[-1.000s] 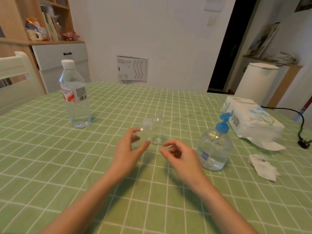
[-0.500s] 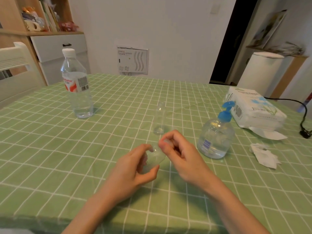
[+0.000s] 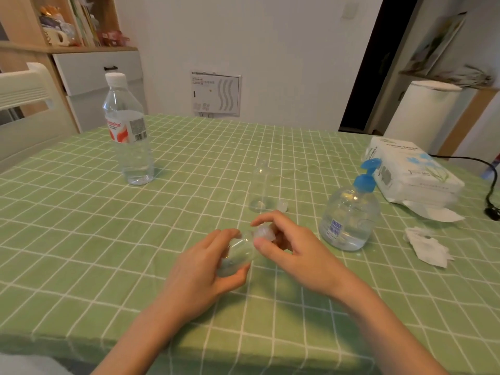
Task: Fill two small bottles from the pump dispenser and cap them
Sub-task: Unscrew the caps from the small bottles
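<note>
Near table (image 3: 81,339) edge: left hand (image 3: 200,269) grips bottle (image 3: 238,253).

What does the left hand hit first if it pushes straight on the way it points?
Likely the right hand, pinching the cap of the bottle that the left hand holds; depth is unclear.

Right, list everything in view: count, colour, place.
water bottle: 1, clear, white cap, far left
standing bottle: 1, clear, uncapped, mid-table
loose cap: 1, whitish, beside standing bottle
held bottle: 1, clear, tilted, front centre
held cap: 1, whitish, at held bottle's neck
pump dispenser: 1, clear, blue pump, right
tissue pack: 1, white, far right
crumpled tissue: 1, white, near right
tablecloth: 1, green check
left hand: grips held bottle
right hand: pinches held cap
</note>
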{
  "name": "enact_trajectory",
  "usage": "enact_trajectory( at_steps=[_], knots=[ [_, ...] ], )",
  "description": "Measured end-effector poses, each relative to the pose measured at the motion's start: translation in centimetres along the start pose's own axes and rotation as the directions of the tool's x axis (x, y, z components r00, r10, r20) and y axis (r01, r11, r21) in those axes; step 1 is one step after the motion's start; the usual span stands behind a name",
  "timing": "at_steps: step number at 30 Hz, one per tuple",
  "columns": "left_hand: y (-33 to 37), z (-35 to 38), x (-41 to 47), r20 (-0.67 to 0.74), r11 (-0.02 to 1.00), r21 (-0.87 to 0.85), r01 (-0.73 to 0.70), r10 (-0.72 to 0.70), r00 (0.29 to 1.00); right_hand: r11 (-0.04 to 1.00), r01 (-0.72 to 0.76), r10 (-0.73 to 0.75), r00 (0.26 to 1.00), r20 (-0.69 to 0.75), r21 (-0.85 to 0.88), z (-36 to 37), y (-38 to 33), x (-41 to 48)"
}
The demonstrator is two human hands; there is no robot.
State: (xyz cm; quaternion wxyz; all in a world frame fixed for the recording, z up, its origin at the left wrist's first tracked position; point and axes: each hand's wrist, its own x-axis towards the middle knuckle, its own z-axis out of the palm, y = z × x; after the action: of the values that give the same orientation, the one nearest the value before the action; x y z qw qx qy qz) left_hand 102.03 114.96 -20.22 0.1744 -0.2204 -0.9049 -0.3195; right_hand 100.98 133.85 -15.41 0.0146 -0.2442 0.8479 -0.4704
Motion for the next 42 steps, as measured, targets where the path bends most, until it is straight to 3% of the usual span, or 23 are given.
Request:
enact_trajectory(
  at_steps=[15,27,31,35,38,42],
  knots=[
    [-0.1,0.1,-0.2,0.012,0.999,0.032,-0.033,0.033,0.999,0.998,-0.04,0.04,0.999,-0.012,0.052,-0.4,0.1,-0.5],
    [-0.2,0.1,-0.3,0.018,0.999,0.037,-0.04,0.039,0.999,0.998,-0.05,0.05,0.999,-0.003,-0.049,-1.0,0.0,-0.4],
    [0.0,0.1,0.2,-0.005,0.998,-0.055,0.006,-0.006,1.0,0.998,-0.003,0.006,0.999,-0.039,0.069,-1.4,-0.2,-0.4],
    [-0.2,0.1,0.7,-0.047,0.96,-0.265,0.092,-0.108,0.993,0.98,0.022,0.006,0.99,-0.138,0.198,-2.3,-0.1,0.1],
    [-0.3,0.0,1.1,-0.052,0.906,-0.398,0.144,-0.179,0.982,0.977,-0.05,0.095,0.972,-0.214,0.206,-2.4,0.8,1.0],
    [0.1,0.3,1.7,-0.008,0.829,-0.514,0.22,-0.261,0.965,0.971,-0.207,0.227,0.953,-0.202,0.118,-0.8,2.9,2.4]
  ],
)
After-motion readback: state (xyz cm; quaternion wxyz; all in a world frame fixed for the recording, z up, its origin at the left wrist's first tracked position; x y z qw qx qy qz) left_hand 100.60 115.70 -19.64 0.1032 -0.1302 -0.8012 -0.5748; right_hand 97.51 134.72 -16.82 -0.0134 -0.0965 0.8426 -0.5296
